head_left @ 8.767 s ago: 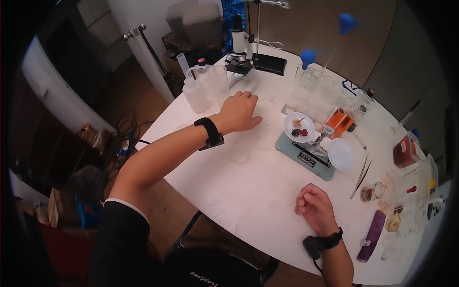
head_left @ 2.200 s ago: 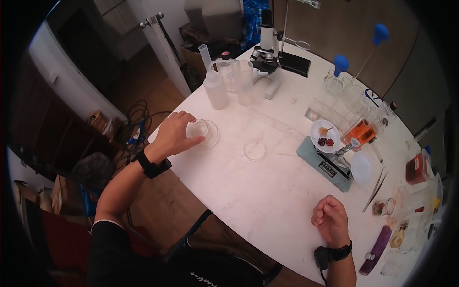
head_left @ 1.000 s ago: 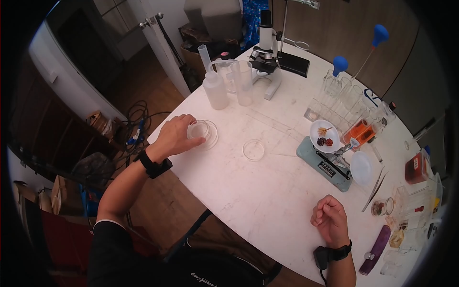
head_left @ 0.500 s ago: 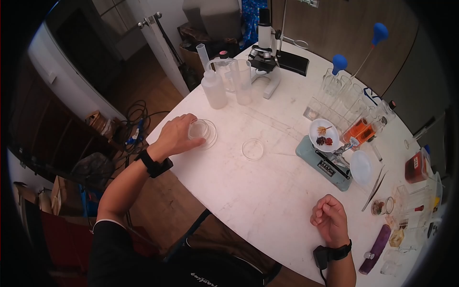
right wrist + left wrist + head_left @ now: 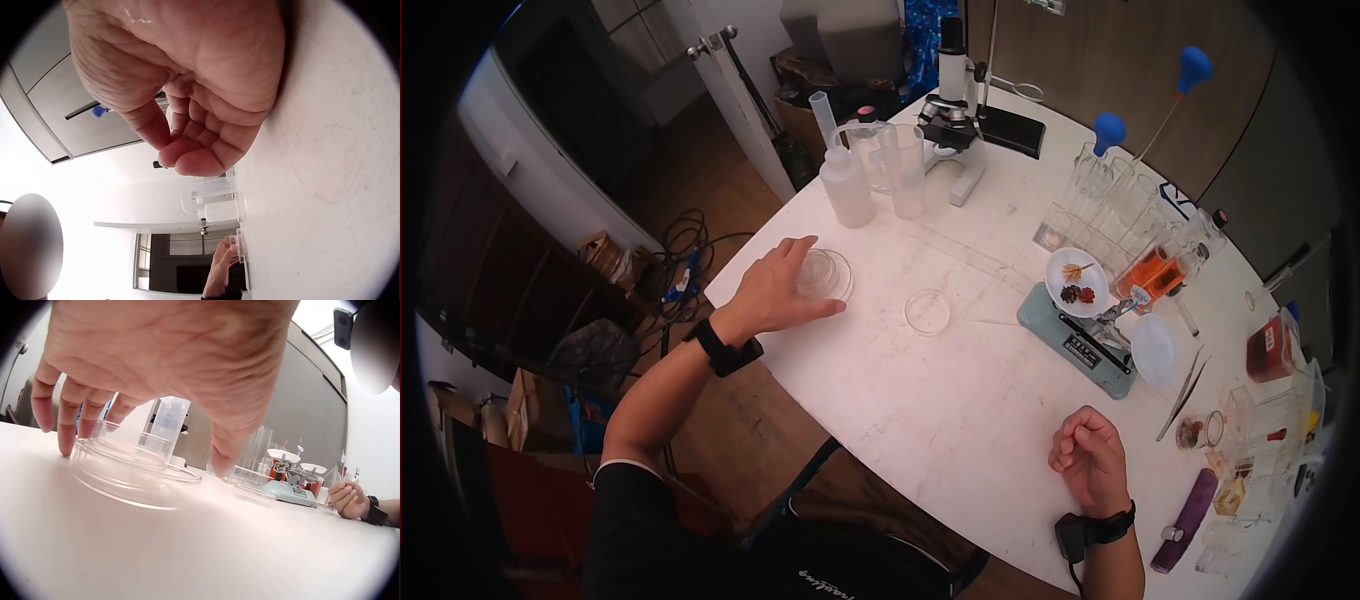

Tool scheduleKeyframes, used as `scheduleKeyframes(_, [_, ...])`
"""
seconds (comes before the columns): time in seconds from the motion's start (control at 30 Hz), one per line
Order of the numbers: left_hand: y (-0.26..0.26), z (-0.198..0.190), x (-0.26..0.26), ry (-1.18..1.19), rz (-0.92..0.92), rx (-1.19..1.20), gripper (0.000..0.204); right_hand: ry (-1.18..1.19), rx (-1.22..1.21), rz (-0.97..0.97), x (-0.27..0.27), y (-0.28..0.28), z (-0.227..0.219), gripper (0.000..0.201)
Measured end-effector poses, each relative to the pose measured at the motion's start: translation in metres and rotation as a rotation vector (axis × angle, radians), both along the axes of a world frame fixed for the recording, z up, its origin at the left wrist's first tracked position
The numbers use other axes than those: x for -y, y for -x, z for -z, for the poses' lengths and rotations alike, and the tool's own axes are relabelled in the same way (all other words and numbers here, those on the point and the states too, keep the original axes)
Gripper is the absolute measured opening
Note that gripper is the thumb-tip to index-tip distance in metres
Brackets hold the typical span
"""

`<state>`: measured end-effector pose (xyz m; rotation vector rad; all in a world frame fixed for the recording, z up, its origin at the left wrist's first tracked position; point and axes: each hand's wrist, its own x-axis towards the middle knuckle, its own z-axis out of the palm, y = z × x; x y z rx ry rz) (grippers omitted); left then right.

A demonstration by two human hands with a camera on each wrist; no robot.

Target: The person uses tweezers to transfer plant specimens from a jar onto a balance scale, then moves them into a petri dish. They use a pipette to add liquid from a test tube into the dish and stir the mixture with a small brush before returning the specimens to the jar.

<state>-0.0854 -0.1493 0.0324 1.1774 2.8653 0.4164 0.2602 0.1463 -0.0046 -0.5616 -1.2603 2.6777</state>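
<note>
My left hand (image 5: 772,290) spreads over a stack of clear petri dishes (image 5: 836,285) at the table's left edge. In the left wrist view the fingers (image 5: 67,419) reach down behind the stacked dishes (image 5: 125,481), while the thumb (image 5: 222,450) stands apart from them on the right. A smaller dish sits on a wider one. Another round petri dish (image 5: 927,312) lies by itself near mid-table. My right hand (image 5: 1090,455) rests on the table at the front right, its fingers loosely curled and holding nothing.
A green balance (image 5: 1068,350) bears small dried pieces on its left pan. Plastic bottles and cylinders (image 5: 847,190) and a microscope (image 5: 955,130) stand at the back. Test tubes (image 5: 1135,215) and orange-filled vessels are at the back right; tweezers (image 5: 1182,400) and a purple roll (image 5: 1185,520) lie right.
From beside the microscope, my left hand has come back and left to the stacked dishes. Just now its thumb and fingers have spread away from the upper dish. The right hand stays curled.
</note>
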Motion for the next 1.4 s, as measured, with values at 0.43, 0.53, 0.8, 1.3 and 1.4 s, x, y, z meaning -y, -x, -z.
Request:
scheduleKeyframes(0.43, [0.002, 0.006, -0.002, 0.027, 0.050, -0.021, 0.090, 0.001, 0.004, -0.005, 0.000, -0.001, -0.002, 0.011])
scheduleKeyframes(0.53, [0.005, 0.012, -0.002, -0.003, 0.058, -0.045, 0.089, 0.034, -0.016, -0.011, -0.002, -0.002, 0.001, 0.009])
scheduleKeyframes(0.8, [0.004, -0.005, -0.020, 0.019, 0.096, -0.042, 0.090, 0.002, 0.006, -0.010, -0.001, -0.001, -0.001, 0.009])
scheduleKeyframes(1.3, [-0.007, -0.029, -0.134, -0.008, 0.292, 0.017, 0.093, 0.060, -0.040, -0.048, -0.005, -0.003, 0.004, 0.009])
scheduleKeyframes(1.4, [-0.010, -0.029, -0.161, 0.023, 0.281, 0.036, 0.093, 0.066, -0.046, -0.057, -0.006, -0.004, 0.004, 0.009])
